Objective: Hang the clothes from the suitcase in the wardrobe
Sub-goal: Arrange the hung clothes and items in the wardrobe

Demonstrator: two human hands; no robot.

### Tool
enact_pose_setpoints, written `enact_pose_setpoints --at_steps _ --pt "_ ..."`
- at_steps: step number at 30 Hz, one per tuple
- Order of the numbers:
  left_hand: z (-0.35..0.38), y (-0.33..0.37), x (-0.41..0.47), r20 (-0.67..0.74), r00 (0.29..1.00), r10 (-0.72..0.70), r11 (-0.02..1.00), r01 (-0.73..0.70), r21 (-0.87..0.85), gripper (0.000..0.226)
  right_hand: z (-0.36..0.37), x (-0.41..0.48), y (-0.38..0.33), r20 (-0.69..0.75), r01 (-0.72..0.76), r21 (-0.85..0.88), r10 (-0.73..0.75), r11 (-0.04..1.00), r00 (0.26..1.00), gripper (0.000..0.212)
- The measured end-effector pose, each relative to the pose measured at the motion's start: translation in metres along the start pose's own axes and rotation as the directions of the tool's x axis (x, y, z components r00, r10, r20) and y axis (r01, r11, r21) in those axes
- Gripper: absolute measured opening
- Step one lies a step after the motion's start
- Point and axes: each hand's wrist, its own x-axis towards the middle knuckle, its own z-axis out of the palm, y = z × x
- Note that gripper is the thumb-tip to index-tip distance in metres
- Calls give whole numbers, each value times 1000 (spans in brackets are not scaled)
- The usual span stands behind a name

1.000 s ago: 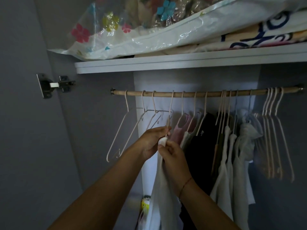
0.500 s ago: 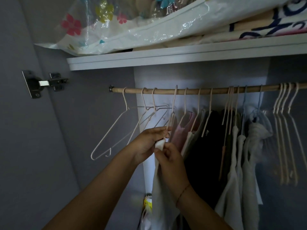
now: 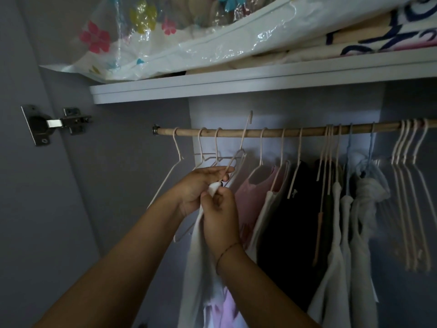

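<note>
White garment (image 3: 198,268) hangs straight down from your two hands, long axis vertical, its top end bunched at your fingertips, below the rod (image 3: 283,132) and left of the pink top (image 3: 248,192). Your left hand (image 3: 198,185) grips the one unhooked hanger (image 3: 244,136), whose hook tilts up past the rod. Your right hand (image 3: 220,218), touching the left, pinches the cloth. Three bare hangers (image 3: 177,145) hook the rod to the left.
</note>
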Motion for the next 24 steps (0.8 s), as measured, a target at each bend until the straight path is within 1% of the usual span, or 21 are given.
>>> enact_pose_setpoints --at_steps 2,4,8,11,15,17,22,24 --pt "0 0 9 -2 1000 -21 1000 21 -6 28 1 10 1 -17 -4 -20 3 1000 1000 7" --pt "1 -3 19 -19 998 -53 999 53 -2 25 -2 20 4 -34 -6 -75 3 997 999 9" --pt "2 -15 32 -25 993 -113 994 113 11 26 -12 32 20 -62 -68 -179 58 982 996 14" --pt "3 -31 34 -49 991 -121 989 125 81 26 -17 30 34 -69 -117 -218 105 969 992 16" --pt "-1 -55 32 -72 986 -151 981 158 115 20 -28 27 52 -8 -204 -332 213 921 977 27" --pt "-2 -61 29 -91 986 -143 979 154 134 19 -37 23 55 1 -209 -368 225 906 974 31" --pt "0 -73 17 -141 981 -130 989 138 50 24 -57 10 42 20 -172 -417 198 893 980 23" --pt "0 -76 12 -178 978 -112 989 128 80 27 -66 2 38 26 -155 -408 181 900 983 17"
